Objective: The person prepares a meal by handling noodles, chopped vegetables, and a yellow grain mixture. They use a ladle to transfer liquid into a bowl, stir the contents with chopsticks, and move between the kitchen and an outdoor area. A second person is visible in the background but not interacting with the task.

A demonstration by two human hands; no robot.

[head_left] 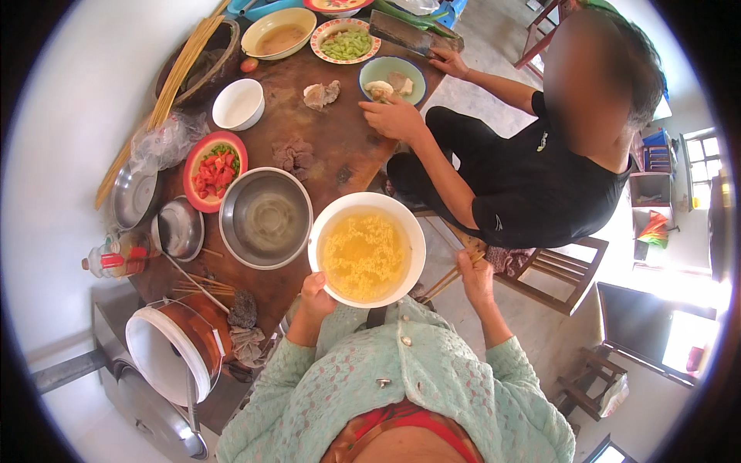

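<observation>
My left hand point(315, 299) grips the near left rim of a white bowl point(418, 251), which I hold just off the table's edge in front of me. Inside it is a yellow liquid point(365, 285) with paler yellow bits spread through it; I cannot tell what they are. Off to the bowl's right, my right hand point(477, 279) is closed around a pair of wooden chopsticks point(441, 285), whose tips point down and left, outside the bowl. Left of the bowl, a steel basin point(241, 202) holds a little cloudy liquid on the wooden table point(340, 166).
A person point(532, 185) sits at right, one hand by a green bowl point(421, 77), the other on a cleaver point(397, 32). A red-rimmed plate point(193, 197) of chopped red and green vegetables, a white bowl point(238, 105) and a brown bucket point(189, 332) stand left. A wooden chair point(567, 266) is nearby.
</observation>
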